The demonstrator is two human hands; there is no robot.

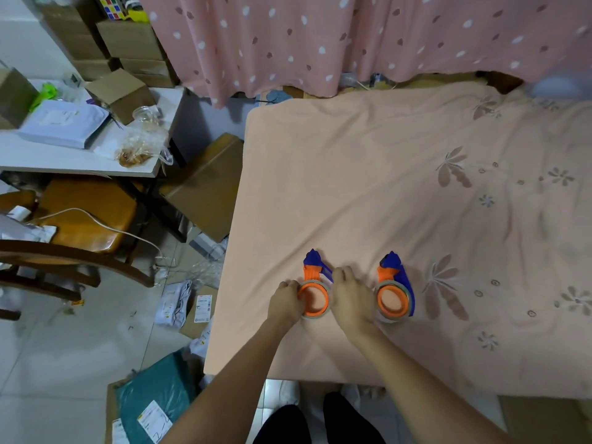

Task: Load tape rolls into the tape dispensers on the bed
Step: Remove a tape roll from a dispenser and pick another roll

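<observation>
Two orange-and-blue tape dispensers lie on the peach bed sheet [400,187] near its front edge. Around the orange ring of the left dispenser [312,274] sits a roll of tape, and both hands grip it: my left hand [286,302] on the ring's left side, my right hand [350,298] on its right side. To the right, the other dispenser [394,296] lies untouched, a brownish tape roll wrapped around its orange ring and its blue blade end pointing away from me.
The bed's left edge drops to a tiled floor littered with parcels and a teal mailer [153,398]. A wooden chair [80,225] and a cluttered white table [86,155] stand at left. A pink spotted curtain [352,36] hangs behind the bed.
</observation>
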